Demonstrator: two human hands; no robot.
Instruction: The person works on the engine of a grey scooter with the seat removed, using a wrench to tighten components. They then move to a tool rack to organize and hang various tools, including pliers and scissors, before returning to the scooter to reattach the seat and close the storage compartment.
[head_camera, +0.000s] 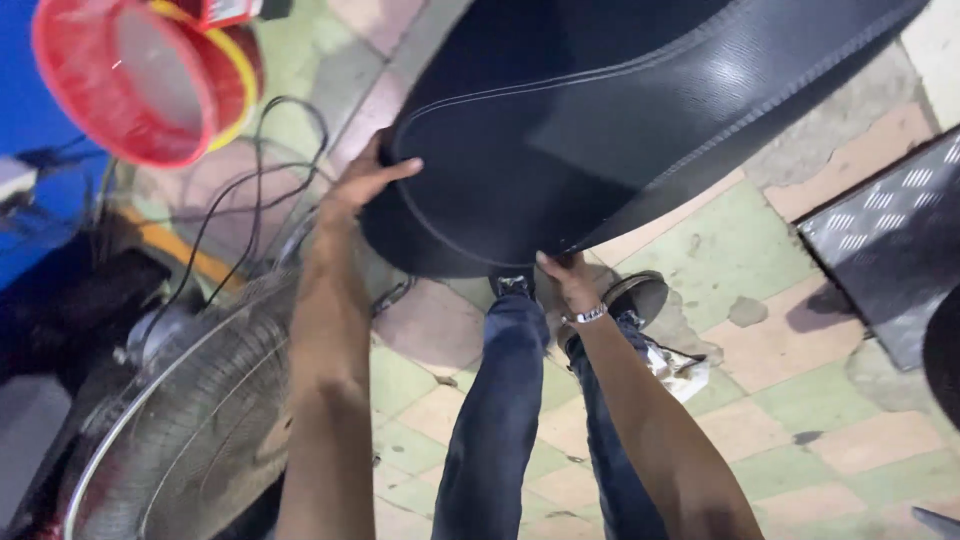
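A large black vinyl seat (600, 110) with white stitching is held up in front of me, its wide end toward my body. My left hand (362, 180) grips the seat's left edge, thumb over the top surface. My right hand (568, 278), with a silver bracelet at the wrist, holds the seat's lower rim from underneath. Below the seat I see my legs in blue jeans (500, 400) and dark shoes on a tiled floor.
A metal fan cage (190, 420) stands at lower left with black cables (250, 200) trailing above it. Stacked red and yellow plastic baskets (140, 80) sit top left. A dark checker-plate ramp (890, 240) lies at right. The floor has green and pink tiles (800, 400).
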